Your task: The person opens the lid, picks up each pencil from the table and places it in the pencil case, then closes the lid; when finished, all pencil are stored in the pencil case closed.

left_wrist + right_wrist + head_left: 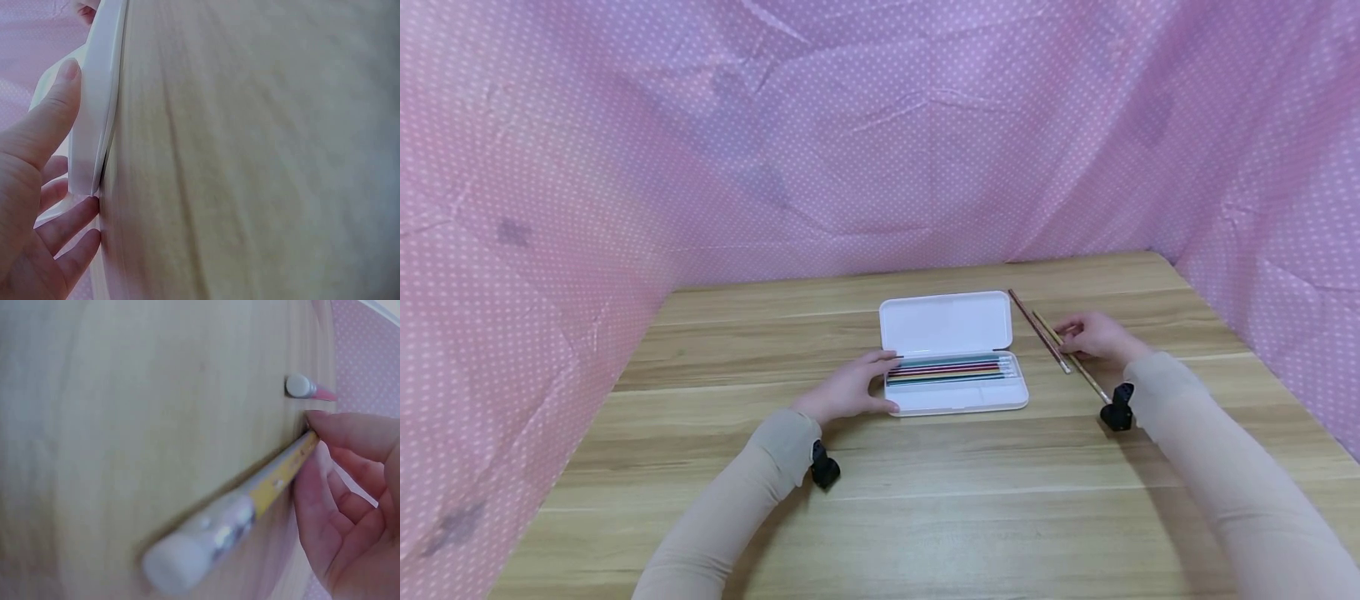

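Observation:
A white pencil case [955,403] lies with its lid [946,323] raised at the back. Several pencils [951,368] in green, red and yellow lie side by side inside, white eraser ends to the right. My left hand [850,387] holds the case's left end, thumb along the front wall [94,106] and fingers around the end. On the right, a yellow pencil [281,475] is pinched between the thumb and fingers of my right hand [1093,335]. Its white eraser [178,562] points toward me. Beside it on the table rests a dark red pencil [1039,331].
The wood-grain table [925,500] reaches back to a pink dotted cloth [887,167] hanging behind and at both sides. A black wrist camera sits on each sleeve, the left one [824,467] low over the table.

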Demonstrator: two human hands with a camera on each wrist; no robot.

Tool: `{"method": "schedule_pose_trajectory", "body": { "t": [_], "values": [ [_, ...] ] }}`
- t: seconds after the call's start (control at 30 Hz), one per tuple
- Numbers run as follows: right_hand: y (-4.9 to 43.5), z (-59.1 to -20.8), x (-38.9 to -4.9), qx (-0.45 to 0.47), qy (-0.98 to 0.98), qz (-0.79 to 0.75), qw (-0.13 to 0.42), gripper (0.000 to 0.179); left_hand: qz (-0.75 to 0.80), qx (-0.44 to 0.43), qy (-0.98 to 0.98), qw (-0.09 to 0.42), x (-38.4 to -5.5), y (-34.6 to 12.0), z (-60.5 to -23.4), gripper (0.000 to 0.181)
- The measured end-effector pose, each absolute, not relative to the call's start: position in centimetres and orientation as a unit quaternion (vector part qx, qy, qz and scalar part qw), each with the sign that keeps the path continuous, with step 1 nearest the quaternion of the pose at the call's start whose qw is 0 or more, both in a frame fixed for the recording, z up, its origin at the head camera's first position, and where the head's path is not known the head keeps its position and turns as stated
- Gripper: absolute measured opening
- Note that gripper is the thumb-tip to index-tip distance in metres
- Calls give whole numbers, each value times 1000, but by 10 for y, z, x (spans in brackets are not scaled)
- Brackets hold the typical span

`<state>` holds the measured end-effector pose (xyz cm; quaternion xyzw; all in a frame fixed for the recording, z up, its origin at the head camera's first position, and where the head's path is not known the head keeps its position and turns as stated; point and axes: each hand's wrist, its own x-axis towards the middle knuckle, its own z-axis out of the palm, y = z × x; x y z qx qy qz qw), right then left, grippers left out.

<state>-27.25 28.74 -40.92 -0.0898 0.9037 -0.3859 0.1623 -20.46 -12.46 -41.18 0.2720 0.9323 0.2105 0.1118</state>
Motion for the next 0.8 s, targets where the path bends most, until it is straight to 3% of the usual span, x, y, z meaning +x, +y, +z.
{"method": "schedule_pose_trajectory", "body": {
  "t": [0.3, 0.53, 0.8],
  "values": [
    [295, -411, -274, -86, 883, -426, 176, 47, 206, 268, 935, 111, -206, -125, -413, 83],
    [311, -421, -268, -56, 788, -579, 201, 54, 205, 269, 934, 114, -205, -125, -413, 82],
    [338, -443, -270, -121, 632, -731, 228, 31, 203, 271, 934, 112, -207, -125, -415, 82]
  ]
}}
